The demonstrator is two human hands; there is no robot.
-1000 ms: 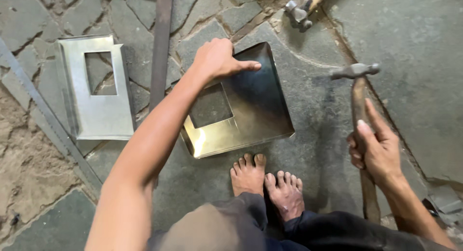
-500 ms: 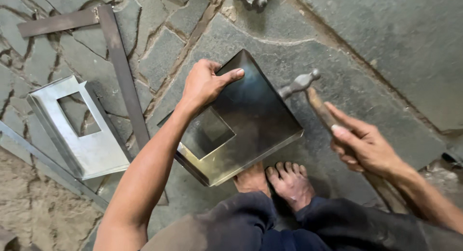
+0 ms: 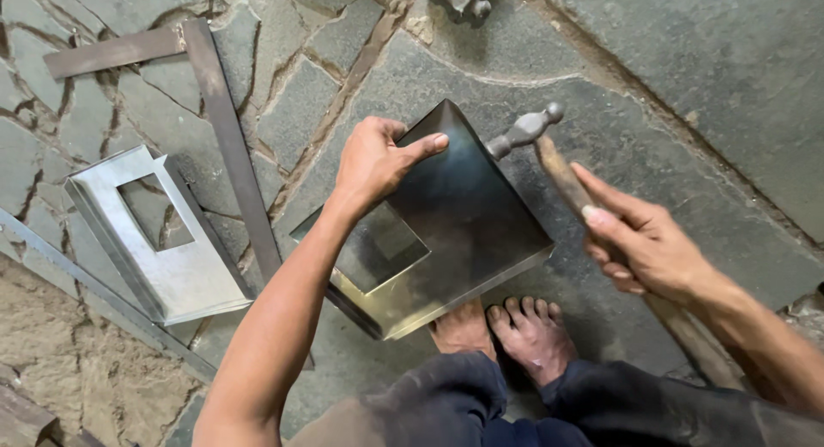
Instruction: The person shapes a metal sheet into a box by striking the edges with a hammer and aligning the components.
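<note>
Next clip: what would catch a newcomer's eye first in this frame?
At centre, the left hand grips the top edge of a dark metal sheet with a square cut-out, tilted up off the stone floor just above two bare feet. To its right, the right hand rests on the wooden handle of a hammer. A second, paler cut-out sheet lies flat at the left.

— How many metal sheets with a square cut-out?
— Two: one dark sheet (image 3: 455, 215) and one pale sheet (image 3: 163, 241).
— Hammers?
— One hammer (image 3: 549, 151).
— Flat metal strips?
— Two, a long strip (image 3: 232, 146) and a short strip (image 3: 112, 52).
— Feet?
— Two bare feet (image 3: 506, 335).
</note>
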